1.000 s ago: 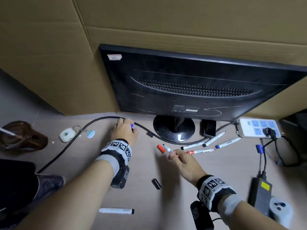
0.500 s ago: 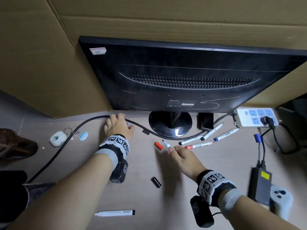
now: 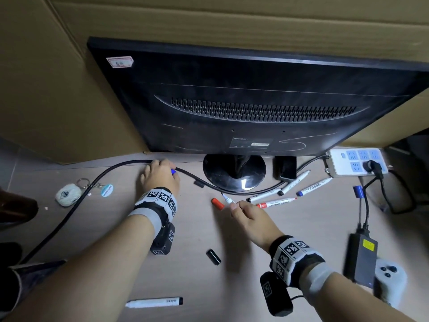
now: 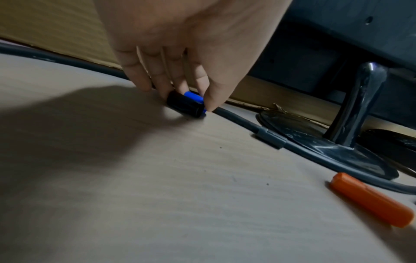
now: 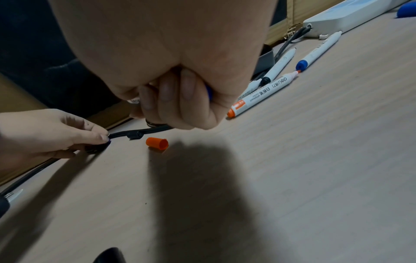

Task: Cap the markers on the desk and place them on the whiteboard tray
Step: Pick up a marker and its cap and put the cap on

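Note:
My left hand (image 3: 160, 175) reaches down beside the black cable and pinches a blue cap (image 4: 193, 97) with thumb and fingertips. A black cap (image 4: 184, 105) lies against them. My right hand (image 3: 249, 217) grips an uncapped white marker (image 3: 228, 199), tip pointing up and left. An orange-red cap (image 3: 217, 203) lies just left of that tip. Another black cap (image 3: 213, 257) lies nearer me. A capped black marker (image 3: 154, 302) sits at the front. By the monitor foot lie a red marker (image 3: 276, 202), two black ones (image 3: 293, 183) and a blue one (image 3: 314, 187).
The monitor (image 3: 232, 101) and its round foot (image 3: 234, 173) stand at the back against cardboard. A thick black cable (image 3: 69, 217) curves across the desk's left. A keyring (image 3: 68, 194) lies left; a power strip (image 3: 357, 161), adapter (image 3: 362, 259) and controller (image 3: 390, 280) lie right.
The head view has shifted a little. My left hand stays at the caps by the cable and my right hand keeps the marker near the orange-red cap.

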The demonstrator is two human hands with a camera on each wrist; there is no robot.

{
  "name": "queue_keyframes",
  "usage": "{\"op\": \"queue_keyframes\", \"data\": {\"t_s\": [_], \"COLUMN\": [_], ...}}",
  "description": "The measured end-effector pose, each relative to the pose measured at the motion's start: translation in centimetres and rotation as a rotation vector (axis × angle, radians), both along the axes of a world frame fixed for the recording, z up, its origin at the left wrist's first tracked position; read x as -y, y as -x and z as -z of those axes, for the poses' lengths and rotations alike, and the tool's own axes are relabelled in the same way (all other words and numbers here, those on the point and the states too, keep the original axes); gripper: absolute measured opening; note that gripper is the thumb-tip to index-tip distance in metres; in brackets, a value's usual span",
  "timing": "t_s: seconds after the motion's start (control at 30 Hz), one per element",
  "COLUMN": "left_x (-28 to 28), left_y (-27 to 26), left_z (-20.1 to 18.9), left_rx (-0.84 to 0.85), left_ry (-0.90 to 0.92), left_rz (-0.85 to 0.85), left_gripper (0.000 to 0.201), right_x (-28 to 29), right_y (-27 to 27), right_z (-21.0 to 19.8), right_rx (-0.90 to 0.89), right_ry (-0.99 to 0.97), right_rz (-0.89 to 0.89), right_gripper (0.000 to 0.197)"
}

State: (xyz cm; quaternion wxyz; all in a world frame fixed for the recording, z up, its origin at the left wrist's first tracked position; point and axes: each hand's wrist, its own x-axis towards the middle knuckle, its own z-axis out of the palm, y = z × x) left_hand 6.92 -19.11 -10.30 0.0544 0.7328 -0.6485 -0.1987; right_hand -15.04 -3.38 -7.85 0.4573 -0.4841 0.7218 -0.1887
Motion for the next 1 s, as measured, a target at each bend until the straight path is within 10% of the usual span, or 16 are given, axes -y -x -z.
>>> {"op": "queue_keyframes", "data": {"t_s": [0.27,0.67,1.0], "left_x": [-1.5,-8.6,-13.6], "left_y": [-0.5,1.6,4.6], "left_z": [-1.9,-7.3,-9.4], "left_rx": [-0.371,-0.932,-1.042], "left_ry": [0.073,-0.334,-0.354], "left_rz": [0.177,-0.014,-0.095], "left_gripper": [0.020,0.022,0.012], "right_x": [-0.1,-3.3,-6.2], "right_y": [1.1,4.5,6.3], "right_z": [-1.3,-5.9,-7.9], "right_rx": [0.011,0.104,0.207], "right_ry": [0.053,0.164,0.237], "right_rz": [-0.023,-0.181,-0.189], "right_gripper": [0.039,0.020,0.018]}}
